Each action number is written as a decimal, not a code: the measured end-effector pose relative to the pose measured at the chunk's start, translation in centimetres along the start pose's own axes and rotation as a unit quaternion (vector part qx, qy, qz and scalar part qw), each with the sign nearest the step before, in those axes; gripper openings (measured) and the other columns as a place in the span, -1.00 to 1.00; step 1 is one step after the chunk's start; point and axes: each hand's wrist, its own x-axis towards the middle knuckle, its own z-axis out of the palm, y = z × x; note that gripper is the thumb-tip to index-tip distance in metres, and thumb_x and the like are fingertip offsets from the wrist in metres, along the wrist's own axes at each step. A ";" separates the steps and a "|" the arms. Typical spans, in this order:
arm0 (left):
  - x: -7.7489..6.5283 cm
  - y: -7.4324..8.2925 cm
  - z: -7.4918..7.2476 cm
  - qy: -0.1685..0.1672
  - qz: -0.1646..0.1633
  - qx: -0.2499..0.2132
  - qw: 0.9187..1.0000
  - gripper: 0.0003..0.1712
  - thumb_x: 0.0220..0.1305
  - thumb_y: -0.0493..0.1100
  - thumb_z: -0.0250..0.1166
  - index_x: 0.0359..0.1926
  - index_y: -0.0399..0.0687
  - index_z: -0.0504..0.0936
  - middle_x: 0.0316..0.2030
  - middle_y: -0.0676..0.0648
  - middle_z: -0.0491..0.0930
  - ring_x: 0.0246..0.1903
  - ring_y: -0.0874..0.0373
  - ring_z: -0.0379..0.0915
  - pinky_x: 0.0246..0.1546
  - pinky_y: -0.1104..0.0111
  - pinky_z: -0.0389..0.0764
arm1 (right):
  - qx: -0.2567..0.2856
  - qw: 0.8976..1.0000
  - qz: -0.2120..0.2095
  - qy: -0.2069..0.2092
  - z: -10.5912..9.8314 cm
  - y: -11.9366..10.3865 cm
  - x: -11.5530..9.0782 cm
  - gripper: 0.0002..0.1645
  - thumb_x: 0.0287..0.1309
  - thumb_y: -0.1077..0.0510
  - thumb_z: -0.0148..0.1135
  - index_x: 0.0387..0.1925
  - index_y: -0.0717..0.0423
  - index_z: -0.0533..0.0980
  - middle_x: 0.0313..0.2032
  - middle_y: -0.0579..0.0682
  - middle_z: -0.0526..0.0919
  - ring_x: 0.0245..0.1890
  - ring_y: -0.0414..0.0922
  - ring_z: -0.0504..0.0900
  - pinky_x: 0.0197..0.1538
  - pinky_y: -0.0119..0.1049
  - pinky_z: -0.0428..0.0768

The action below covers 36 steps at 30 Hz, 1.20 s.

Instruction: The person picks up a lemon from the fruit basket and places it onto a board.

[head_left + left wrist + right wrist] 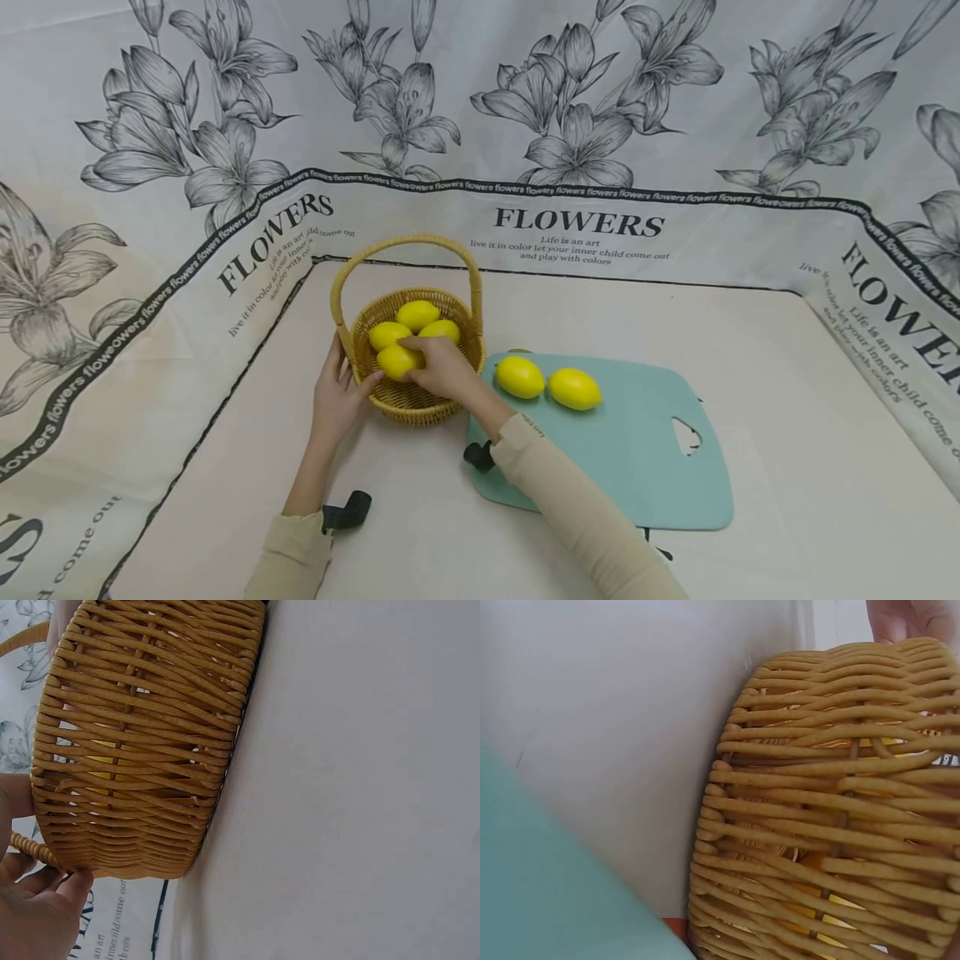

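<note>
Flowered cloth (577, 142) backs the table (420, 517). Head view: the right hand (444, 367) pinches a lemon (396, 363) inside the basket (420, 410), whose rim the left hand (337, 404) grips at eight o'clock. Left wrist adds yellow through the basket wall; right wrist alone catches a red patch (676, 926) near seven o'clock.

Fingers of right hand (444, 367): inside basket (420, 412), on one lemon (397, 362); three lemons (417, 315) beyond them. Fingers of left hand (339, 398): at basket's left side. Cutting board (615, 462): right of all fingers, two lemons (575, 389) on it.
</note>
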 end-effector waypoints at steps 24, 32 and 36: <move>-0.1 0.3 0.1 0.001 0.010 0.000 1.000 0.03 0.22 -0.41 0.30 0.49 -0.31 -0.21 0.48 -0.26 -0.21 0.45 -0.08 -0.23 0.42 0.13 0.13 | 0.014 0.998 -0.039 0.055 -2.8 0.0 -2.5 -0.37 0.10 0.13 0.42 0.23 0.10 0.48 0.14 0.02 0.58 -0.30 -0.16 0.50 -0.20 -0.42 0.57; -0.2 0.0 0.0 0.004 0.012 0.011 1.000 0.04 0.22 -0.38 0.32 0.49 -0.31 -0.21 0.48 -0.26 -0.20 0.45 -0.08 -0.21 0.41 0.15 0.14 | 0.028 0.996 -0.050 0.070 -3.5 0.0 -3.4 -0.36 0.10 0.14 0.41 0.24 0.14 0.47 0.16 0.05 0.56 0.12 -0.06 0.54 0.14 -0.24 0.58; -0.2 0.0 0.1 0.004 0.012 0.008 1.000 0.05 0.21 -0.38 0.32 0.49 -0.31 -0.21 0.48 -0.25 -0.20 0.45 -0.08 -0.21 0.41 0.16 0.14 | 0.036 0.995 -0.048 0.074 -3.9 0.0 -3.9 -0.35 0.09 0.16 0.42 0.24 0.14 0.47 0.16 0.05 0.55 0.12 -0.07 0.53 0.14 -0.25 0.58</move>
